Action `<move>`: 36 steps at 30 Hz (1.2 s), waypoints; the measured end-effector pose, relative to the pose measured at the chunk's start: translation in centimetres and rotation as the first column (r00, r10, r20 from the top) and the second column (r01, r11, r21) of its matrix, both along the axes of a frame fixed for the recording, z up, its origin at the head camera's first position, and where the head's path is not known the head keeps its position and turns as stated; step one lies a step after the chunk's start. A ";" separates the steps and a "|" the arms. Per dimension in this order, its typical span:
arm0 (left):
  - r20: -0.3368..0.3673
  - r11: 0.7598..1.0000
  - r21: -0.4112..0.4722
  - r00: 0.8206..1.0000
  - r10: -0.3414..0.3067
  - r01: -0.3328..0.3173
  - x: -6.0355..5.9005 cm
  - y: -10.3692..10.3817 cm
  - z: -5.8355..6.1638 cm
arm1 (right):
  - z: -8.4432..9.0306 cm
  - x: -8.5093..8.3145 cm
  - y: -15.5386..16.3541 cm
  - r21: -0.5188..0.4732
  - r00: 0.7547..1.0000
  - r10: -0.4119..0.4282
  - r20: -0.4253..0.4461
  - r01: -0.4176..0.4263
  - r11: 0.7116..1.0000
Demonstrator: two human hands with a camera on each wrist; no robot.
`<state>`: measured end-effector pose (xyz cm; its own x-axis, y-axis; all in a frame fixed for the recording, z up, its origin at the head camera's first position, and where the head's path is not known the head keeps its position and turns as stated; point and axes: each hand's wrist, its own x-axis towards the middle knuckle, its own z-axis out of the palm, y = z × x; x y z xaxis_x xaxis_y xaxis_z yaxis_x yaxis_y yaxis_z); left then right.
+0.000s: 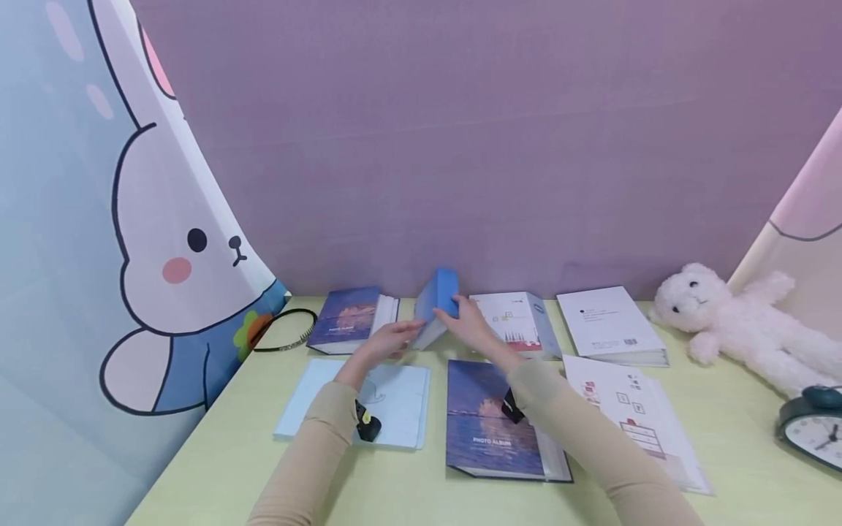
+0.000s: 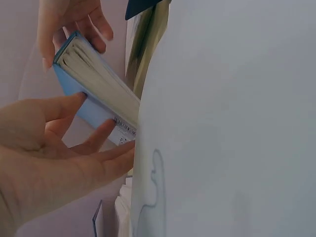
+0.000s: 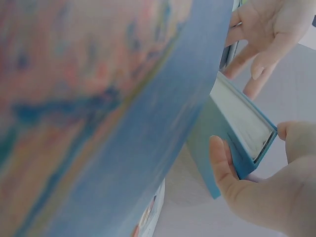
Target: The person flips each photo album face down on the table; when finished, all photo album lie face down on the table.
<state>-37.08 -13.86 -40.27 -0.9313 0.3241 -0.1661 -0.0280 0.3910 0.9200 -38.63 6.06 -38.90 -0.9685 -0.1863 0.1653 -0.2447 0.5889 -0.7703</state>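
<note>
A small light-blue book (image 1: 435,299) stands tilted on its lower end at the back middle of the pale green table (image 1: 723,453). My right hand (image 1: 468,318) pinches its upper corner between thumb and fingers; the right wrist view shows the same hand (image 3: 266,182) on the book (image 3: 237,118). My left hand (image 1: 388,340) lies with straight fingers against the lower cover. In the left wrist view that hand (image 2: 59,153) props the book (image 2: 94,84) from below, page edges facing the camera.
A sunset photo album (image 1: 490,424) and a pale blue folder (image 1: 395,402) lie under my forearms. Another sunset album (image 1: 345,318), white books (image 1: 608,325), a black headband (image 1: 286,329), a plush bear (image 1: 737,325) and a clock (image 1: 816,427) sit around.
</note>
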 end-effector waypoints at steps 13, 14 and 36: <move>0.021 0.994 -0.102 0.999 -0.028 0.030 -0.4 -1.7 -0.5 | -0.1 0.5 0.2 0.119 0.998 0.058 0.016 -0.060 0.991; 0.021 0.994 -0.104 0.999 -0.024 0.026 -0.4 -1.8 -0.4 | -0.2 0.5 0.2 0.127 0.997 0.067 0.034 -0.071 0.989; -0.127 0.963 -0.255 0.990 0.060 -0.091 0.2 -0.9 0.0 | -0.7 0.6 0.9 0.297 0.985 0.092 0.146 -0.133 0.946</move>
